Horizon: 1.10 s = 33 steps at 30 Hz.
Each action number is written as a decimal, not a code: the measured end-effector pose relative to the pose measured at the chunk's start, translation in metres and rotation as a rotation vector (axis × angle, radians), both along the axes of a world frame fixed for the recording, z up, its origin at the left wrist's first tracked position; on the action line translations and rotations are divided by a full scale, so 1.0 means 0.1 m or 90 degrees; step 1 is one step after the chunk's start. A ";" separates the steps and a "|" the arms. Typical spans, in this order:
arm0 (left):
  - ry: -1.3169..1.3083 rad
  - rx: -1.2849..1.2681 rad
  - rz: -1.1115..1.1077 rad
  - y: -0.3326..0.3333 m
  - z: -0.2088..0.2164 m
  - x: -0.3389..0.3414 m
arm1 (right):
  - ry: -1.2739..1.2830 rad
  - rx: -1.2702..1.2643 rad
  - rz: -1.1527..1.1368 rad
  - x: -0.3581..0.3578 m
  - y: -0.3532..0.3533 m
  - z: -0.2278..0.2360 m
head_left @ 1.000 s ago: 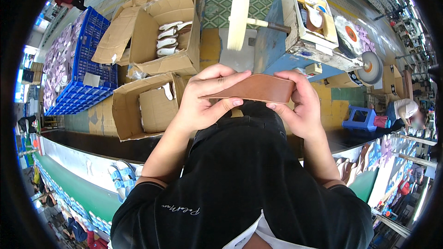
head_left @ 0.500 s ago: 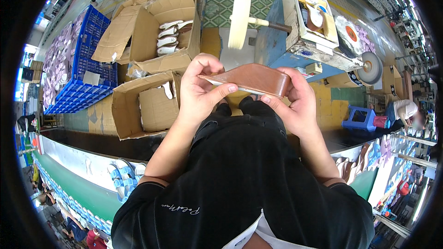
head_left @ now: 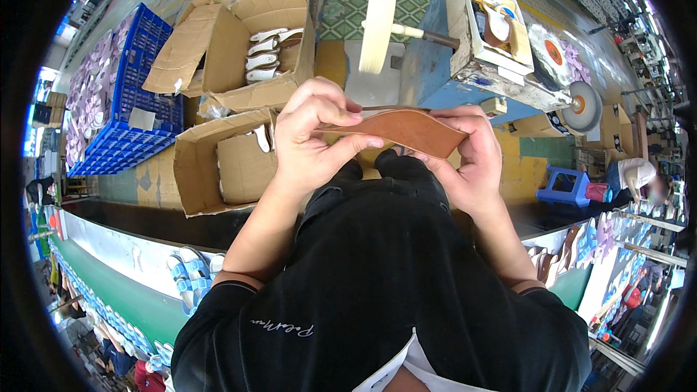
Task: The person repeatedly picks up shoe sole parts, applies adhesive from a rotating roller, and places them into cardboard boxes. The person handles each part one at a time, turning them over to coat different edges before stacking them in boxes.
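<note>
A brown wedge shoe sole is held level in front of my body, one broad brown face showing. My left hand grips its thin end on the left, with thumb and fingers pinched over the edge. At the thicker right end, my right hand has its fingers round the back and its thumb beneath. Part of the sole's far side is hidden. Beyond it, a pale round buffing wheel sits on the shaft of a blue machine.
An open cardboard box with several white-topped soles stands ahead left. Nearer is another box with a white-topped sole. A blue crate is at far left, a white tray on the machine. A grey wheel and blue stool are right.
The sole has been turned in my hands, so a different brown face shows and its right end tilts downward. My left fingers have shifted along the edge. A person at top left has moved.
</note>
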<state>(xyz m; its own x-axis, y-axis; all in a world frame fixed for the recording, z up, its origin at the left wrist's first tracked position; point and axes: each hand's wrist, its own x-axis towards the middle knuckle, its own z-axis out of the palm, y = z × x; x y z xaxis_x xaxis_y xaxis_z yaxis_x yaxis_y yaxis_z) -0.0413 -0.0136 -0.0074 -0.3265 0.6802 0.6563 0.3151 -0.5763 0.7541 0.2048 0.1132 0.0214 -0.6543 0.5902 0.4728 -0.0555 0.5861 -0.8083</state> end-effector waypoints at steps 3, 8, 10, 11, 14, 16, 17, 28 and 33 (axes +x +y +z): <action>-0.040 0.023 0.026 0.03 0.01 0.05 | -0.010 0.017 -0.002 0.02 0.01 0.02; -0.156 -0.022 0.017 0.00 0.11 0.11 | 0.011 -0.052 0.003 0.00 -0.01 0.00; -0.043 -0.050 0.029 -0.05 0.18 0.05 | 0.022 -0.065 0.008 0.00 -0.01 -0.02; 0.017 -0.068 0.038 -0.07 0.20 0.02 | 0.021 -0.066 0.008 0.01 -0.02 -0.02; 0.046 -0.067 0.038 -0.09 0.23 0.02 | 0.023 -0.061 0.011 0.02 -0.01 -0.03; 0.034 -0.070 0.032 -0.08 0.23 0.05 | 0.023 -0.070 0.014 0.02 -0.01 -0.04; 0.031 -0.070 0.029 -0.07 0.22 0.07 | 0.027 -0.070 0.011 0.02 -0.02 -0.04; -0.030 -0.195 0.052 -0.16 0.36 0.19 | 0.017 -0.084 0.017 0.04 -0.06 -0.06; -0.043 -0.249 0.049 -0.15 0.40 0.15 | -0.043 0.070 -0.025 0.05 -0.04 -0.03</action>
